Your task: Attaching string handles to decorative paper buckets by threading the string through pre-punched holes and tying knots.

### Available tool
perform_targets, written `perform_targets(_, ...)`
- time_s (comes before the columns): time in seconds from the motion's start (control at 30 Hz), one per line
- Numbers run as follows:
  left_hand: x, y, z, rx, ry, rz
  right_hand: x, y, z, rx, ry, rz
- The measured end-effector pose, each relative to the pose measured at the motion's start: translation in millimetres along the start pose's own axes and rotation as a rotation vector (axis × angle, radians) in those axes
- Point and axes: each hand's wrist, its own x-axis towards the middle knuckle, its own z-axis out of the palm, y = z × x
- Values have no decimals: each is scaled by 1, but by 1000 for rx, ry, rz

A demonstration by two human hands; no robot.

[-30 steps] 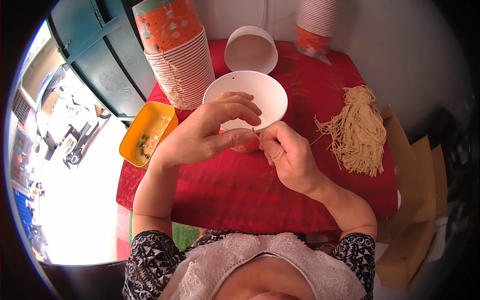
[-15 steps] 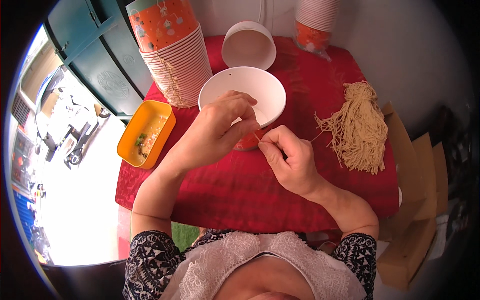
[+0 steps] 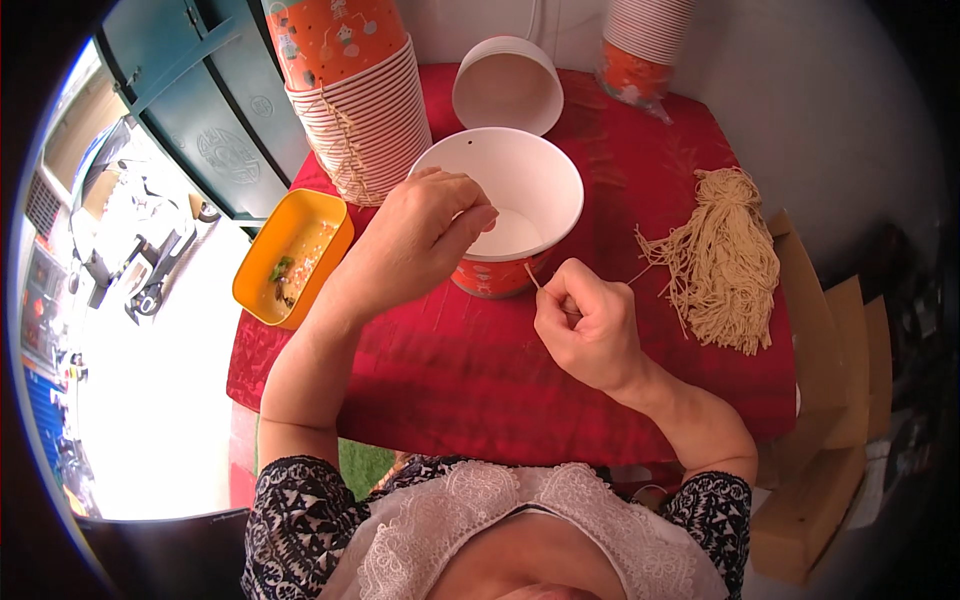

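Pinching a thin beige cord (image 3: 533, 276), the right hand (image 3: 592, 328) could lose its end through loose grip; whether the curled left hand (image 3: 415, 242) holds anything, I cannot tell.

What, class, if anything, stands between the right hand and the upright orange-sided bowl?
Nothing visible: only the tan strand the right hand holds pokes toward the bowl; the left hand is at the bowl's left side.

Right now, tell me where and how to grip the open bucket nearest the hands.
I'd take the bucket by its right rim, from the right, thumb inside: it appears upright, its wall flares to an open mouth, and that rim is bare, while the left hand covers the front left.
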Motion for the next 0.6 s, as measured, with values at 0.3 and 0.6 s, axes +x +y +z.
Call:
perform_targets(0.3,2,-5,2,-11,-28,-25,3,6,1,-31,2,30)
perform_targets(0.6,3,-5,5,-13,-38,-32,5,9,4,-31,14,24)
